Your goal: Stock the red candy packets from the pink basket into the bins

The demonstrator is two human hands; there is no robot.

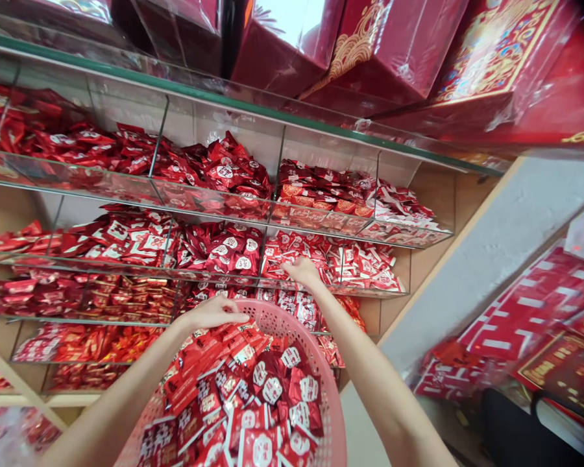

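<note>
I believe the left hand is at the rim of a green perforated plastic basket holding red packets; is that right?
Not quite: the head view shows the perforated plastic basket is pink; the left hand is at its rim, with red packets inside.

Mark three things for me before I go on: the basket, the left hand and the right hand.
Basket (338, 415): head view, on its pink rim, right side.
Left hand (215, 312): head view, on the back of the hand.
Right hand (304, 270): head view, on the back of the hand.
</note>
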